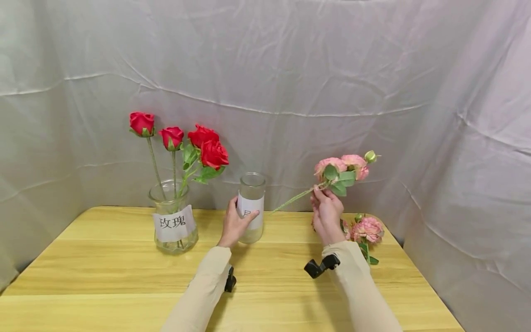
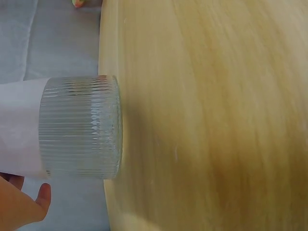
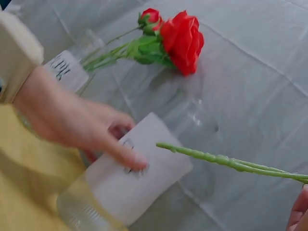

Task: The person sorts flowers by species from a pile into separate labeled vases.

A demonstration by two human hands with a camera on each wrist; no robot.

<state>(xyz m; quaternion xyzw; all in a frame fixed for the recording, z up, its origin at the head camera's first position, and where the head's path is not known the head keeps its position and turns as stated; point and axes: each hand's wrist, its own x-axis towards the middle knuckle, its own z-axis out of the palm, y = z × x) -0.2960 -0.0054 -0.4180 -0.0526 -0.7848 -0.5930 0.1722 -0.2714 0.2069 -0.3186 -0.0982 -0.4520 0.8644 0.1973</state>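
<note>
Holding a clear glass jar (image 1: 254,205) that stands on the bench (image 1: 269,304), the left hand (image 1: 238,222) has its grip round the side, and the right hand (image 1: 327,214) pinches the green stem (image 1: 292,199) of some pink flowers (image 1: 345,178), its end near the jar

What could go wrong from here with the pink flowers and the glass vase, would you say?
The stem points toward the side of the vase, not its mouth, so it might bump the glass. The right hand holds the flowers close to the blooms, so the long stem could swing about. The vase stands near the back of the table, so a knock might tip it.
</note>
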